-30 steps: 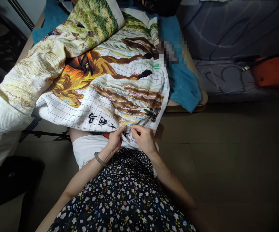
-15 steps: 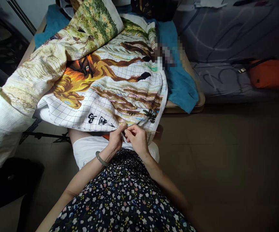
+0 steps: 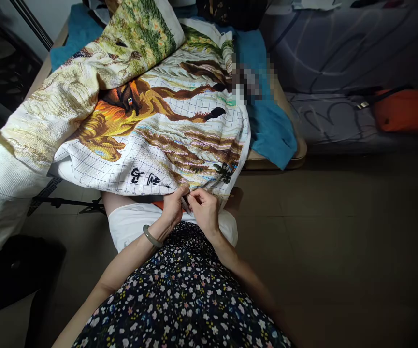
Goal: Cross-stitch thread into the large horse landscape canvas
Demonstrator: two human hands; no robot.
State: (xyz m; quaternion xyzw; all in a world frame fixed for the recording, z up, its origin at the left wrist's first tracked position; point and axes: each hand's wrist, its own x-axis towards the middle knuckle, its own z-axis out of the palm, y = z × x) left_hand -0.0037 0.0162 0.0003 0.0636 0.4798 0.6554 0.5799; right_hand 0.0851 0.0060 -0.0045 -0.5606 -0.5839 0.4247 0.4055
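A large cross-stitch cloth (image 3: 151, 121) with a gridded white ground and an orange and brown picture is draped over a table and down toward my lap. My left hand (image 3: 173, 206), with a green bangle on the wrist, pinches the cloth's near edge. My right hand (image 3: 204, 209) is closed in a pinch right beside it at the same edge, on something too small to name; a thin thread runs from it to the right.
A teal towel (image 3: 270, 121) lies on the wooden table (image 3: 295, 152) under the cloth. A grey sofa with an orange cushion (image 3: 406, 113) stands at the right. A dark stand's legs (image 3: 67, 203) show under the cloth on the left. Brown floor (image 3: 339, 241) spreads to the right.
My right hand has shifted a little left, closer to my left hand. The cloth's near edge has been drawn slightly in toward me.
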